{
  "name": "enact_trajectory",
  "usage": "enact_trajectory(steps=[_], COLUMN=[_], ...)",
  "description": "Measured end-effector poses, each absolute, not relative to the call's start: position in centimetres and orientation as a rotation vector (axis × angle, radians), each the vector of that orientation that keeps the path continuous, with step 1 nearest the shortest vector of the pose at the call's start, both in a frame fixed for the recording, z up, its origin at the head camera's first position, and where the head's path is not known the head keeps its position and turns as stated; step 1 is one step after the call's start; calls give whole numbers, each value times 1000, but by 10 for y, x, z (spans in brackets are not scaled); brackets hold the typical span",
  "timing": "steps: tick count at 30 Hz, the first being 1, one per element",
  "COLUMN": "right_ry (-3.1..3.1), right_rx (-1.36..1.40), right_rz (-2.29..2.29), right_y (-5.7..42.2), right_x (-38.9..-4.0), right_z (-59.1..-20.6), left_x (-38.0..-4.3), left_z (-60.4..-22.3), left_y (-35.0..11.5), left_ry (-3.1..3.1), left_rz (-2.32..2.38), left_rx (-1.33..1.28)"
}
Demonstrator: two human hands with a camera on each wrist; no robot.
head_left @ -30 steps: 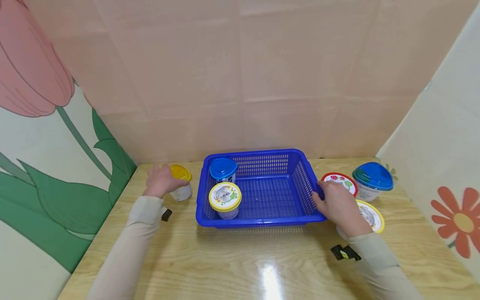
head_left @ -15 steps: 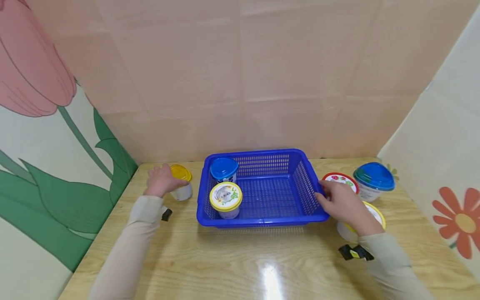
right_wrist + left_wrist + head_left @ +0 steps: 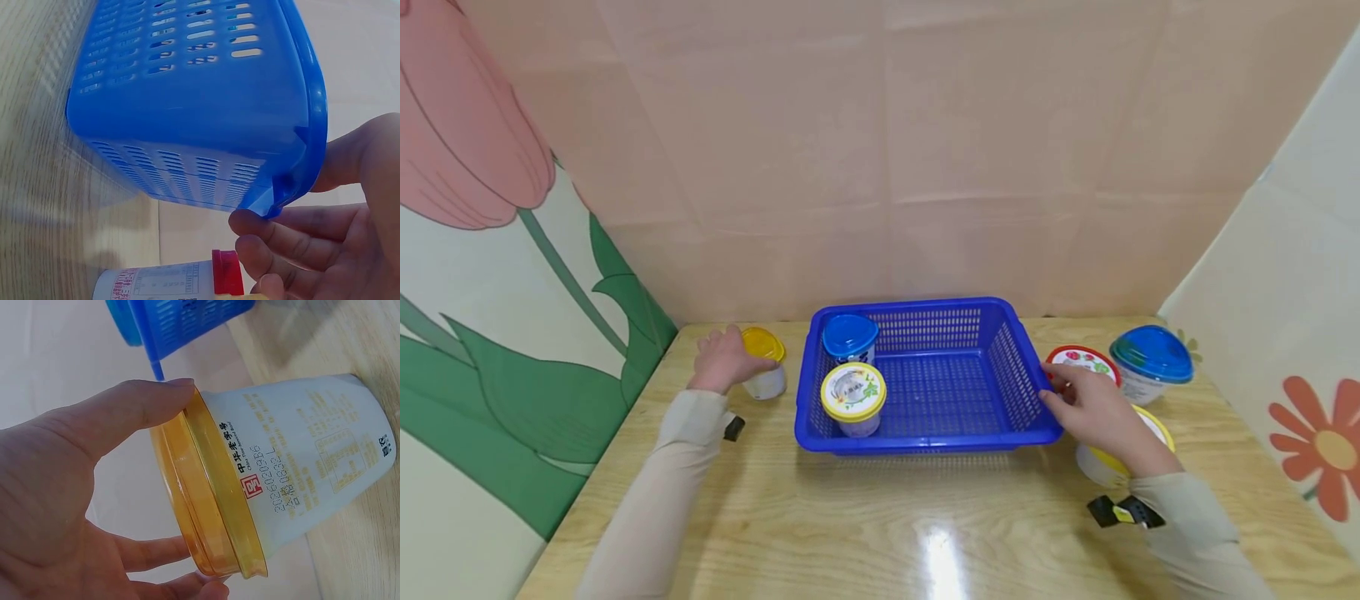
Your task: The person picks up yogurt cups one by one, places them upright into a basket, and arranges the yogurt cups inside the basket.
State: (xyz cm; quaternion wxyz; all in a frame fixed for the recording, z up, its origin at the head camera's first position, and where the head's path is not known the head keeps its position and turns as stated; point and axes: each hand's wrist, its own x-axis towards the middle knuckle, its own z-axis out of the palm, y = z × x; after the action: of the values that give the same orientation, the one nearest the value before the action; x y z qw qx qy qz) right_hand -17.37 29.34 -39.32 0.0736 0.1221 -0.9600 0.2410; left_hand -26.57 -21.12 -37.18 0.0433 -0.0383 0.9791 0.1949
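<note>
At the left, my left hand [image 3: 724, 360] holds a white yogurt cup [image 3: 300, 456] by its clear yellow lid, thumb on one side and fingers on the other. The cup [image 3: 765, 384] stands upright on the table. My right hand [image 3: 1101, 414] grips the right-hand rim of a blue plastic basket [image 3: 925, 442]. In the right wrist view the thumb lies over the rim and the fingers [image 3: 287, 240] reach under it. Two cups sit in the basket's left end: one with a blue lid [image 3: 850, 335], one with a printed yellow-rimmed lid [image 3: 853, 392].
Right of the basket stand a red-rimmed cup [image 3: 1086, 360], a larger tub with a blue lid [image 3: 1152, 357] and a yellow-rimmed cup [image 3: 1101, 467] partly behind my right hand. The wooden table [image 3: 820, 533] ends at a beige back wall [image 3: 880, 167] and patterned side walls.
My right hand has slipped a little to the right along the basket's rim, showing more of the yellow-rimmed cup below it. The left hand stays at the yellow-lidded cup; the basket hardly shifts.
</note>
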Motion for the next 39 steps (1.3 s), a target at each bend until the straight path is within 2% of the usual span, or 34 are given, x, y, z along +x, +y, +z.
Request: enact_trajectory(steps=[14, 39], right_ry=[-2925, -2885], right_rx=[367, 454], right_rz=[790, 798], right_y=[288, 307], right_x=[-173, -170], right_z=[-399, -410], left_x=[-264, -260], left_z=[-376, -374], left_y=[-203, -190], left_ry=[2990, 2989], left_rz=[604, 686], left_rx=[-134, -138])
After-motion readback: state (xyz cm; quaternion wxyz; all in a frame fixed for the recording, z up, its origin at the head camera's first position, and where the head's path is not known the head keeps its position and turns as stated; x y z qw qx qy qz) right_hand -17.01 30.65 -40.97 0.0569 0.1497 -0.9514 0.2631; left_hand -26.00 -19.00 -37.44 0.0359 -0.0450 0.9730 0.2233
